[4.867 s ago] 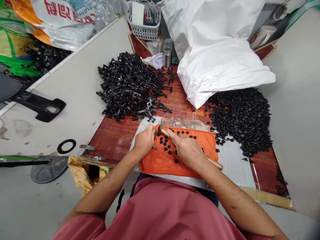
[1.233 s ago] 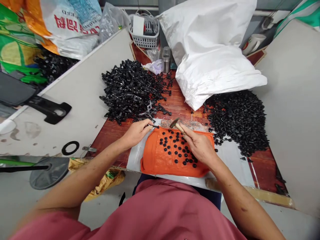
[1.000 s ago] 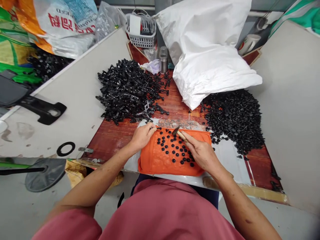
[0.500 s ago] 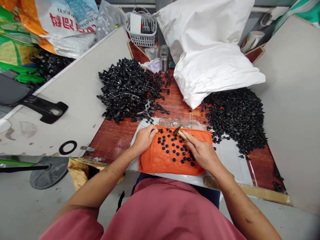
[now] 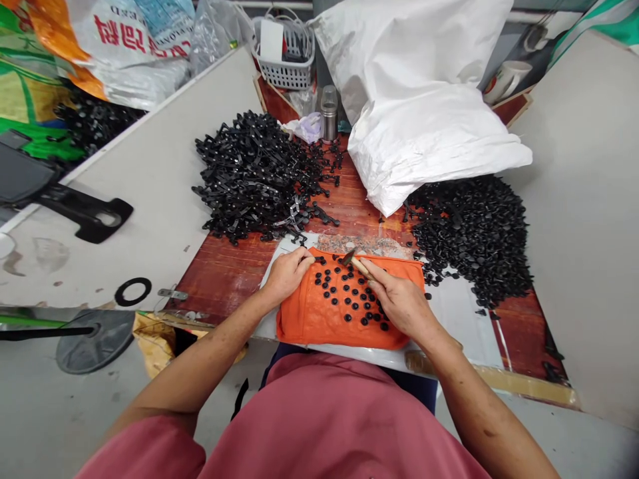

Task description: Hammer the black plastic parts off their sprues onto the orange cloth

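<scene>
My right hand (image 5: 405, 305) is wrapped round the pale handle of a small hammer (image 5: 363, 267), whose dark head hangs just above the far edge of an orange cloth (image 5: 319, 326). At the cloth's upper left corner, my left hand (image 5: 288, 274) pinches a small black part (image 5: 319, 260), mostly covered by the fingers. Several round black caps (image 5: 355, 306) lie scattered over the cloth between both hands. The cloth rests on a white sheet (image 5: 464, 326) at the table's near edge.
Behind my left hand rises a pile of black linked parts (image 5: 249, 176). A heap of small black pieces (image 5: 474, 233) lies to the right, partly under a white sack (image 5: 424, 126). Grey side boards (image 5: 164, 166) flank the red-brown table (image 5: 219, 279). A flask (image 5: 329, 113) and basket (image 5: 287, 70) stand behind.
The hammer and my right hand have shifted slightly to the left and up. My left hand keeps its place at the cloth's corner. The whole view has moved a little.
</scene>
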{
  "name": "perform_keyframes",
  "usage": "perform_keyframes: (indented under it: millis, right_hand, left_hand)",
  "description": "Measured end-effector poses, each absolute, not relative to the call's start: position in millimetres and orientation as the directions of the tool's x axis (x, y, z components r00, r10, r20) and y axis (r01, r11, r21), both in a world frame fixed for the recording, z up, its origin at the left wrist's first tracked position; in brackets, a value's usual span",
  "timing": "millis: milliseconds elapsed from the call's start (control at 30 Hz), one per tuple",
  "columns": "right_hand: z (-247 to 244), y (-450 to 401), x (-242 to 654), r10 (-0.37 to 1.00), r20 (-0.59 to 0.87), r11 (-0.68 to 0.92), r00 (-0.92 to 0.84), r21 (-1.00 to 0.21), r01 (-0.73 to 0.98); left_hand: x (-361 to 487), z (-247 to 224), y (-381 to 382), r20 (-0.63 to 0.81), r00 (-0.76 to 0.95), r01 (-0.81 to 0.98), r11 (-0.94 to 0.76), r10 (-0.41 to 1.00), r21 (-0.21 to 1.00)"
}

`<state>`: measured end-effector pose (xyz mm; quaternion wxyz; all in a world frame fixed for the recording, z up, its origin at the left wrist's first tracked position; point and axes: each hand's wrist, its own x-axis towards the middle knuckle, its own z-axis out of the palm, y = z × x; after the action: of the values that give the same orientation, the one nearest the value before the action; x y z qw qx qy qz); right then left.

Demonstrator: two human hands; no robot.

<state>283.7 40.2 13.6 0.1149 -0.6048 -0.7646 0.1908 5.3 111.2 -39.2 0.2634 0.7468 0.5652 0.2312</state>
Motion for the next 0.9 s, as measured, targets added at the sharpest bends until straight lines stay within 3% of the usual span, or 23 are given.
perform_keyframes:
  millis: [233,533,700,800,900]
  right_hand:
    - [12.7,41.2,279.3,0.972,-0.086,0.169,-0.221,-0.404,0.899]
    - [27.9,49.2,266.6,0.954,-0.109,0.215,-0.280,-0.404,0.889]
    - [38.7,54.4,251.8,0.949,-0.013,0.280,-0.314,-0.422,0.862]
    - [29.7,56.3,244.2,0.952,0.010,0.288,-0.304,-0.353,0.890]
    - [21.4,57.2,239.3,0.949,-0.075,0.281,-0.306,-0.236,0.930]
  left_hand:
    - [5.8,-38.1,112.9,0.034,0.279,0.742,-0.238,0.960,0.626]
    - [9.8,-31.7,111.2,0.036,0.273,0.869,-0.262,0.961,0.420]
    - [12.2,-30.9,112.0,0.030,0.279,0.876,-0.267,0.960,0.401]
    - [11.1,-33.6,111.8,0.036,0.282,0.877,-0.273,0.959,0.396]
    - [9.2,-36.5,111.4,0.042,0.276,0.878,-0.270,0.960,0.396]
